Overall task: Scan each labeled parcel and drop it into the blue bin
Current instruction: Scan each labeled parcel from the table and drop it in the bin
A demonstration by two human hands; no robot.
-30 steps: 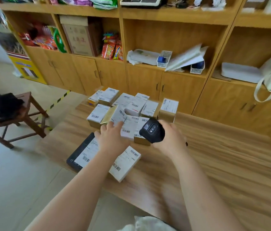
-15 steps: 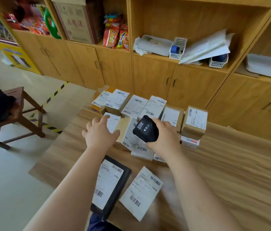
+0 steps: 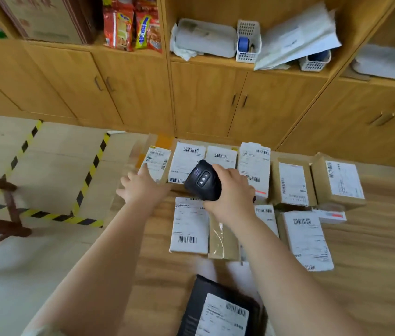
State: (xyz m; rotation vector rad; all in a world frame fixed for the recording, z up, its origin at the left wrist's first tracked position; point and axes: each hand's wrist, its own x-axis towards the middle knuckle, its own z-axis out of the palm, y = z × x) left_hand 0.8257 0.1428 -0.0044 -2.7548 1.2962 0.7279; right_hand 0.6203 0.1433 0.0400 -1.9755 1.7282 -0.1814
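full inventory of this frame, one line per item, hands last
parcels: about eleven, brown with white labels, in two rows on the table
black parcel: one, black with a white label, near table edge
scanner: one, black, above the back row
table: one, light wood, foreground
cabinets: wood, behind the table
snack packs: several, red, upper shelf
baskets: two, white, upper shelf
floor tape: yellow-black stripes, floor on the left
left hand: fingers spread, at the back-left parcel
right hand: grips the scanner
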